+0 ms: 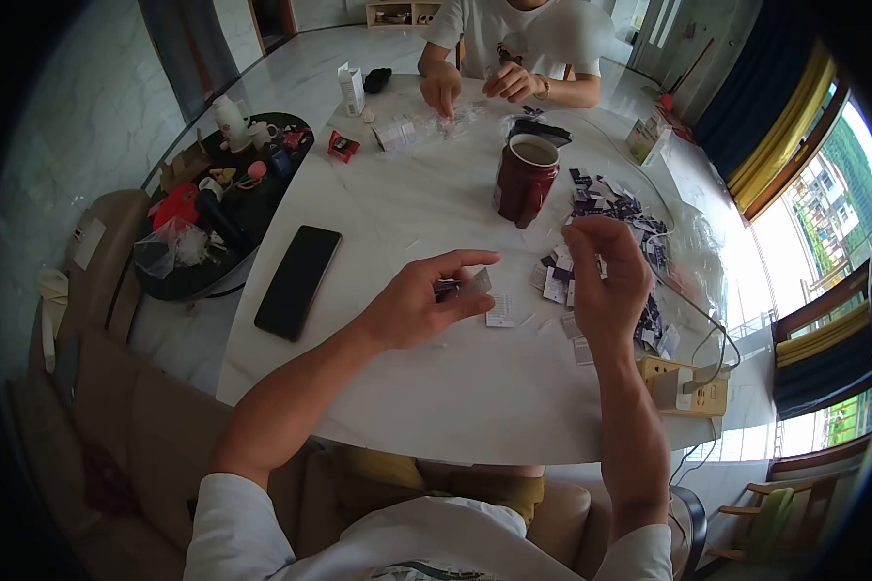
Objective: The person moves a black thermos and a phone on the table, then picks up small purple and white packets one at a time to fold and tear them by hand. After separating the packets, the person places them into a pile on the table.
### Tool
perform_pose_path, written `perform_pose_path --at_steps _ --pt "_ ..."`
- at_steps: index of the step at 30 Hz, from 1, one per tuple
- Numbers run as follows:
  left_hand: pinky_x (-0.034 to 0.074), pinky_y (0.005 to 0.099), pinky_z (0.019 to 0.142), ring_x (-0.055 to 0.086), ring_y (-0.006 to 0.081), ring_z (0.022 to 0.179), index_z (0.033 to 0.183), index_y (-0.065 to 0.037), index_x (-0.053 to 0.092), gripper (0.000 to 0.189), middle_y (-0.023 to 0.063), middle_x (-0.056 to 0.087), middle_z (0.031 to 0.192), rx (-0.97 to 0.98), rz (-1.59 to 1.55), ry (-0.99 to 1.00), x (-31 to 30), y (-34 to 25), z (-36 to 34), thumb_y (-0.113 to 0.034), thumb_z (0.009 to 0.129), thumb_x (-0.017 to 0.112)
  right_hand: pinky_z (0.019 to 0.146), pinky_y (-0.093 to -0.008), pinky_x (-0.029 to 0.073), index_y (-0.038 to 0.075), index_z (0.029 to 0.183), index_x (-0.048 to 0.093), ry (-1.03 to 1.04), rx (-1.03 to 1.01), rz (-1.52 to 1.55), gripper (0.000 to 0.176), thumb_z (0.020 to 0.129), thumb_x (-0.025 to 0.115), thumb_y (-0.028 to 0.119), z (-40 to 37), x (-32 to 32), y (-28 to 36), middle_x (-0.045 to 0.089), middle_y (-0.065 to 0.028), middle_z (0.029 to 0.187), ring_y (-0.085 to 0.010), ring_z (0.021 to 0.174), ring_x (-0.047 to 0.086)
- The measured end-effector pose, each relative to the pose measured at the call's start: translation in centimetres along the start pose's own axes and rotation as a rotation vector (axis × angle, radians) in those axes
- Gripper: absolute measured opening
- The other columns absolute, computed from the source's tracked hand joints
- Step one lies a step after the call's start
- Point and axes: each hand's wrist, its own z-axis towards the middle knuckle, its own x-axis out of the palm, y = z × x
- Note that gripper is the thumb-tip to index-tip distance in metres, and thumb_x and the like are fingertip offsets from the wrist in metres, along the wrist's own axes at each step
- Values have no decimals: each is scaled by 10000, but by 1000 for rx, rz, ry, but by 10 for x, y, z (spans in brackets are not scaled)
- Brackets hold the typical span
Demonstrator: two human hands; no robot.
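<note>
My left hand (415, 302) is curled above the white table, with a small grey, see-through flat piece (477, 283) by its thumb and fingers. Something dark shows in its palm, too hidden to name. My right hand (610, 281) is raised at the right, thumb and fingertips pinched together; what they hold, if anything, is too small to tell. Just past my left fingertips lies a white printed card (500, 312). Under and behind my right hand spreads a pile of small purple-and-white cards (601, 198).
A dark red mug (527, 184) stands mid-table; a black phone (298, 283) lies left. A power strip (686, 387) with cables sits at the right edge. Opposite, a co-worker's hands (475, 89) are over clear plastic bits. A cluttered round side table (218, 208) stands left.
</note>
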Motion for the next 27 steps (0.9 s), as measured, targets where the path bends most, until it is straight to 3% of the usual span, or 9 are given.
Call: perform_pose_path --at_steps 6,11,15,16,19,20,25,27 --pt "490 234 695 551 60 744 1303 -66 679 512 10 599 865 47 268 -4 -5 -16 -5 -181 842 871 707 -263 546 -2 971 680 -50 30 15 77 909 723 15 -9 9 -6 716 -50 856 -88 759 661" --pt "515 254 682 616 109 746 1249 -44 699 478 97 677 904 260 532 160 -1 -6 -8 -218 837 867 718 -254 559 -12 989 663 6 137 259 71 931 702 -2 -12 10 -3 703 -48 887 -89 777 661" --pt "510 292 642 604 125 727 1231 -41 709 380 61 689 941 254 98 357 8 -5 -14 -154 880 801 715 -239 554 -16 985 651 -63 40 183 51 946 682 -17 -7 5 -7 692 -39 904 -86 779 659" --pt "459 266 588 536 108 665 1253 -27 666 324 52 644 914 194 91 431 6 -16 -17 -158 956 674 696 -243 547 -3 961 652 -83 34 121 76 913 709 -21 -7 7 -5 693 -45 861 -95 742 667" --pt "385 238 548 455 79 623 1267 -22 605 329 42 575 839 -160 -429 632 9 -18 -22 -216 1012 528 673 -273 548 14 924 649 74 -106 -150 107 872 736 -18 -12 18 5 690 -60 813 -138 698 682" --pt "356 243 524 397 57 597 1240 -30 565 333 17 510 788 -181 -471 655 10 -22 -24 -245 1034 416 658 -298 548 27 891 643 150 -159 -190 126 838 745 -23 -13 25 12 684 -76 788 -189 682 694" --pt "293 224 452 346 45 546 1089 -43 560 281 -3 466 764 -248 -507 683 5 -46 -27 -298 1066 442 634 -399 526 85 921 643 459 -427 -300 157 799 739 62 -14 62 4 694 -53 832 -308 645 642" --pt "273 216 434 332 40 531 1038 -54 551 263 -5 467 761 -253 -470 607 2 -64 -40 -296 1085 462 680 -404 540 75 1027 687 729 -259 -162 182 872 737 158 -13 67 0 726 -72 914 -284 740 707"
